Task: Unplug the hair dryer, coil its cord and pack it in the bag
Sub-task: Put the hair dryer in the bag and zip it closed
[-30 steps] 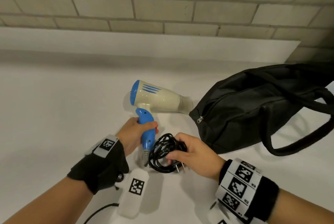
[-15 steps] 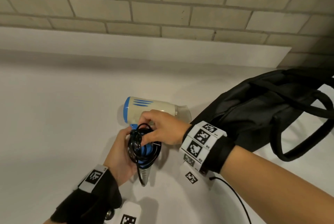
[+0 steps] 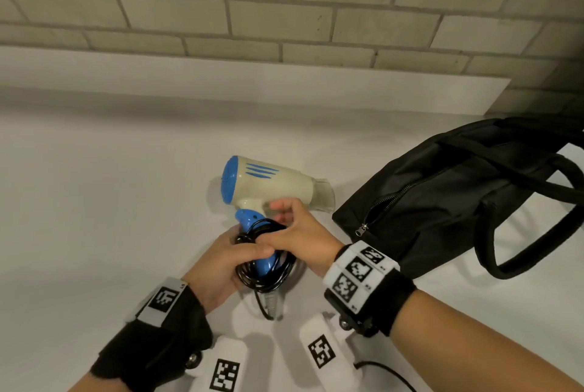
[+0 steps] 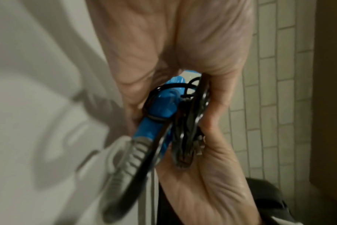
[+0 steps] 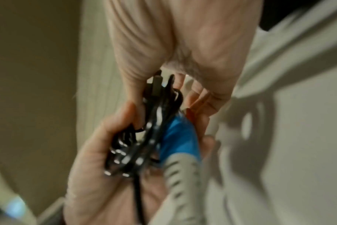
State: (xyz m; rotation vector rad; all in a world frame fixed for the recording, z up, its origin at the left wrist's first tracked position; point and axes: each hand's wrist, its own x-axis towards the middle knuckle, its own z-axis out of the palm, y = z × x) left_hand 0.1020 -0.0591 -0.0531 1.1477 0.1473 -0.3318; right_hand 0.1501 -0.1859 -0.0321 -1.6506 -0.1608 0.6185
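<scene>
- The hair dryer (image 3: 271,181), cream with a blue rear cap and blue handle, is held low over the white counter (image 3: 94,202), its nozzle pointing toward the bag.
- The left hand (image 3: 221,265) curls round the blue handle, its thumb pressing the coiled black cord (image 3: 268,268) against it.
- The right hand (image 3: 300,230) meets the left at the handle, fingers bent over the top of the coil; both wrist views are blurred, so it probably pinches the loops, though exact finger contact is unclear.
- The cord lies in several loops around the handle, with the grey strain relief hanging below.
- The black bag (image 3: 458,198) lies on the counter to the right, near the nozzle, its zip partly open and its straps trailing.
</scene>
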